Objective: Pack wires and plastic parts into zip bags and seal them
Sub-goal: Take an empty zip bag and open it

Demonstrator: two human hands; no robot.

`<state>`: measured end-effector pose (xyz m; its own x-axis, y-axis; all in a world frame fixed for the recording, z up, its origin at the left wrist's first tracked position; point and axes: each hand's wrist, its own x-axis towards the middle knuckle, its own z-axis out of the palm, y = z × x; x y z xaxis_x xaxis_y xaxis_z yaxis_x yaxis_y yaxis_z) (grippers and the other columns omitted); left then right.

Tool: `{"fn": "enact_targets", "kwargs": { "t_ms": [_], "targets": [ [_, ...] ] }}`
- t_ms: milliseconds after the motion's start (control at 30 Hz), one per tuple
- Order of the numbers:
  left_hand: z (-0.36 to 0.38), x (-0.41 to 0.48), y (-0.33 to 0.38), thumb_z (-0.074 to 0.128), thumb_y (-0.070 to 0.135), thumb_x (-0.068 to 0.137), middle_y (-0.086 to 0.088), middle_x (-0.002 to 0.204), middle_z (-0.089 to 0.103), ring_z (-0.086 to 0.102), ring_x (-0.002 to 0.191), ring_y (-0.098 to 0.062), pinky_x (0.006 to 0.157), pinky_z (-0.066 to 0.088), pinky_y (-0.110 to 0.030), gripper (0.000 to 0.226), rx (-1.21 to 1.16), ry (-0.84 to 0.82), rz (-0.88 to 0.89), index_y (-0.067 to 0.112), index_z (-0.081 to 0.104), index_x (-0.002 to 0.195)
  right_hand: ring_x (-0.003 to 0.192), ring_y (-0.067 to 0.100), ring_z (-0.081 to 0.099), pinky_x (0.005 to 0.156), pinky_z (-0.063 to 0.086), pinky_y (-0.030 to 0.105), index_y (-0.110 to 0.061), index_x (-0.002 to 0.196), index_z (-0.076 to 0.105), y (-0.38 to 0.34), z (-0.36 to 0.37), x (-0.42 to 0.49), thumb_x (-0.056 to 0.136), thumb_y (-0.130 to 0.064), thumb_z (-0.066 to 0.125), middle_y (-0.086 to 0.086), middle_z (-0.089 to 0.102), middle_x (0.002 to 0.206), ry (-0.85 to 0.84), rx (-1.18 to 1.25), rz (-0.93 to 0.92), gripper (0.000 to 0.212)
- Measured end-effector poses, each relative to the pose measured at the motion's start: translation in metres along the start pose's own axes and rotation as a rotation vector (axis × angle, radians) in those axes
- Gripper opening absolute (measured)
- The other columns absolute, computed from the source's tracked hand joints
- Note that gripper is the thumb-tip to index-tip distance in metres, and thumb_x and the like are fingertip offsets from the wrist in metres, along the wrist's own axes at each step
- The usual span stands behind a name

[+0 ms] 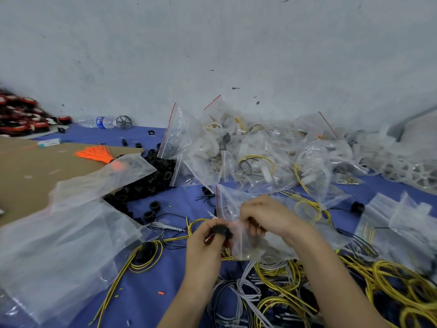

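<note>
Head view: both hands meet just near of the middle of the blue cloth (146, 290), which runs back to a scuffed pale wall (212, 43). The left hand (207, 240) has its fingers curled round a black plastic part (221, 230), with a short red-tipped wire showing under the thumb; the part sits right at the side edge of a clear zip bag (248, 249). The right hand (267, 216) grips that same bag, fingers bent and pinching the plastic from above – the bag's red seal strip stands up just left of the knuckles. Whether the part is already inside the bag's mouth I cannot tell.

Behind the hands, against the wall, lies a heap of filled zip bags (236, 150) holding white parts and yellow wire. Left of that heap is a pile of black plastic rings (153, 178), partly under large loose clear bags (61, 245) that spread to the cloth's near left corner. Loose yellow wires (390, 280) and grey-white wires (246, 292) tangle along the near edge to the right. A stack of empty zip bags (402, 221) lies at the right edge, with white plastic wheels (409, 166) behind it.

On the left, a cardboard sheet (28, 176) carries a bundle of orange ties (94, 152) – a water bottle (101, 121) lies by the wall beyond.
</note>
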<state>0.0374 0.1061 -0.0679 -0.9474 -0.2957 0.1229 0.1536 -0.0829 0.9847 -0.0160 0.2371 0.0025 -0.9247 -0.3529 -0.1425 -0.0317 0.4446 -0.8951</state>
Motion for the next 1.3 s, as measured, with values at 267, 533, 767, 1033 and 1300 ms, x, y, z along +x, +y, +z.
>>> {"fn": "enact_targets", "kwargs": {
  "t_ms": [267,533,767,1033,1300],
  "targets": [
    [-0.01,0.001,-0.002,0.063,0.017,0.075,0.007,0.077,0.058,0.055,0.07,-0.012,0.061,0.047,-0.037,0.019,0.73,0.056,0.248,0.035,0.065,0.069,0.045,0.012,0.042,0.049,0.035,0.023,-0.017,0.045,0.053,-0.007,-0.013,-0.012,0.076,-0.008,0.054,-0.002,0.05,0.046,-0.137,-0.052,-0.049,0.032],
    [-0.002,-0.005,0.002,0.069,-0.008,0.062,-0.01,0.138,0.028,0.051,0.103,-0.017,0.084,0.043,-0.024,0.053,0.53,0.269,0.346,0.039,0.058,0.086,0.04,0.007,0.042,0.043,0.035,0.014,-0.015,0.05,0.052,-0.011,0.016,-0.007,0.077,-0.01,0.054,-0.003,0.048,0.044,-0.262,-0.079,-0.085,0.028],
    [-0.007,-0.001,-0.001,0.076,-0.009,0.066,-0.006,0.147,0.032,0.051,0.098,-0.016,0.068,0.029,0.005,0.047,0.664,0.162,0.323,0.031,0.053,0.057,0.045,0.007,0.045,0.047,0.036,0.019,-0.013,0.054,0.054,-0.01,0.013,-0.008,0.079,-0.012,0.055,-0.004,0.05,0.047,-0.2,-0.119,-0.068,0.025],
    [-0.009,0.006,-0.013,0.069,0.0,0.079,-0.006,0.061,0.064,0.048,0.052,-0.017,0.059,0.048,-0.036,0.024,0.539,0.027,0.146,0.017,0.067,0.062,0.05,0.01,0.052,0.048,0.041,0.017,-0.014,0.061,0.058,-0.007,-0.001,-0.01,0.085,-0.012,0.057,-0.003,0.056,0.053,-0.167,0.015,-0.043,0.024],
    [-0.002,0.005,-0.019,0.058,0.023,0.083,-0.002,0.052,0.049,0.038,0.054,-0.006,0.054,0.035,-0.024,0.025,0.334,0.112,0.118,0.019,0.058,0.058,0.094,0.025,0.051,0.084,0.045,0.027,0.001,0.125,0.053,0.06,-0.155,0.036,0.094,-0.011,0.046,0.018,0.057,0.123,0.767,-0.157,0.316,0.034]
  ]
}}
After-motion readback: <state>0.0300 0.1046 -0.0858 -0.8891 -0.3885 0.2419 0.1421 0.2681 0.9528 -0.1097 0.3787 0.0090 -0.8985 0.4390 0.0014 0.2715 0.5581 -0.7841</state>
